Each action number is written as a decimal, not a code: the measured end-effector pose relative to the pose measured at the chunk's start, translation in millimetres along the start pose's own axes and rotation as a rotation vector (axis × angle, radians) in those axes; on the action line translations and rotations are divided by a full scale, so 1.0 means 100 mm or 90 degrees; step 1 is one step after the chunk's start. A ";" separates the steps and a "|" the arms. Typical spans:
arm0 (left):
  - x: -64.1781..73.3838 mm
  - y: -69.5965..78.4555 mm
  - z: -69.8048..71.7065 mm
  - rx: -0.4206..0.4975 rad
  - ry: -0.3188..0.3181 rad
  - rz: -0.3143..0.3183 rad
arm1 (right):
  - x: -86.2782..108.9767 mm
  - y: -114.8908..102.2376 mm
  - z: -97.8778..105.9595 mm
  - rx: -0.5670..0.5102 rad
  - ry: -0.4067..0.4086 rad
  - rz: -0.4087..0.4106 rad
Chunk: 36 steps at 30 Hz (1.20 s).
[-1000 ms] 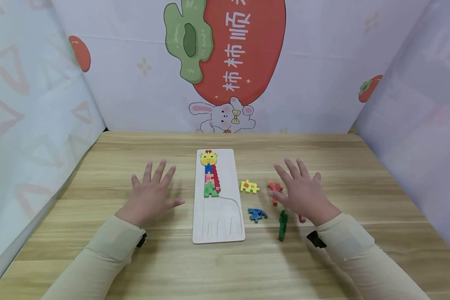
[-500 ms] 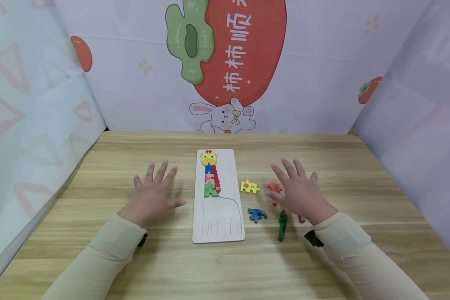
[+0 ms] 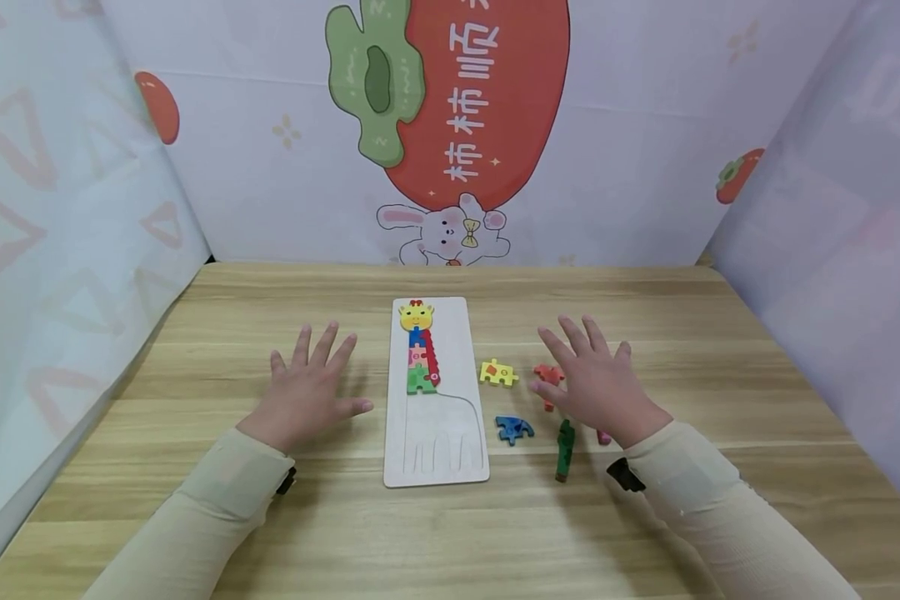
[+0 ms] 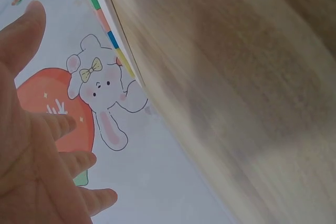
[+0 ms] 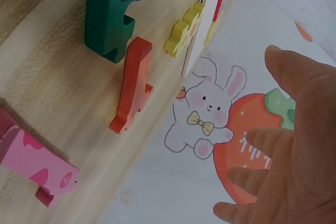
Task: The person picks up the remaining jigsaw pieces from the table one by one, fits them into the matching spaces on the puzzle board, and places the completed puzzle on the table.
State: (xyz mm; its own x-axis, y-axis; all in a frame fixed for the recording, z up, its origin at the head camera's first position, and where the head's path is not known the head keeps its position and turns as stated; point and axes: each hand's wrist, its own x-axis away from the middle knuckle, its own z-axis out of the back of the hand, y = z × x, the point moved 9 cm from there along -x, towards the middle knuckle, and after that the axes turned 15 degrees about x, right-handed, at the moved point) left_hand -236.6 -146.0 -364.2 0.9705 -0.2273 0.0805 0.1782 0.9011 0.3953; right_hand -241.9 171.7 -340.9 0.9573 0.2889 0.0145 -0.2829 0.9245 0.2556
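Note:
My left hand (image 3: 300, 392) is held with fingers spread, left of the giraffe puzzle board (image 3: 457, 433), holding nothing. On the board's upper part sit the yellow giraffe head (image 3: 416, 317), blue, pink and green (image 3: 422, 381) neck pieces and a red mane strip (image 3: 432, 358). Fingers also spread, my right hand (image 3: 600, 387) hovers over the loose pieces and grips none. Under or beside it are a red piece (image 5: 135, 85) and a pink piece (image 5: 39, 166), both partly covered in the head view. Nearer the board lie a yellow piece (image 3: 498, 373), a blue piece (image 3: 513, 429) and a green piece (image 3: 565, 450).
The wooden table (image 3: 330, 533) runs back to a white printed cloth wall (image 3: 630, 183) showing a large red fruit and a bunny. Cloth walls also rise on the left and right. A dark band (image 3: 626, 477) shows at the right wrist.
The right hand has drifted slightly left and the left hand slightly right, both with fingers still spread. The board and loose pieces lie as before.

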 end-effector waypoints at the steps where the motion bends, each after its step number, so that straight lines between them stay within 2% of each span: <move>1: 0.00 0.00 0.00 -0.001 0.000 0.000 | 0.00 0.00 0.01 0.001 -0.002 0.000; 13: -0.02 0.04 -0.01 0.001 0.002 -0.013 | -0.03 -0.03 0.07 0.004 0.000 0.000; 26: -0.01 0.06 -0.02 -0.006 0.005 -0.019 | -0.06 -0.06 0.01 -0.004 -0.011 -0.002; 36: 0.01 0.11 -0.03 -0.006 0.001 -0.030 | -0.05 -0.09 0.02 0.002 0.005 0.008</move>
State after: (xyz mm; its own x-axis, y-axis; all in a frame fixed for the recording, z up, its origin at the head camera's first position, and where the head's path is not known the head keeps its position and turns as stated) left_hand -232.8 -135.4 -362.3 0.9613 -0.2685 0.0612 0.2247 0.8932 0.3894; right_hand -244.4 161.3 -341.6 0.9530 0.3029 0.0107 -0.2952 0.9199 0.2582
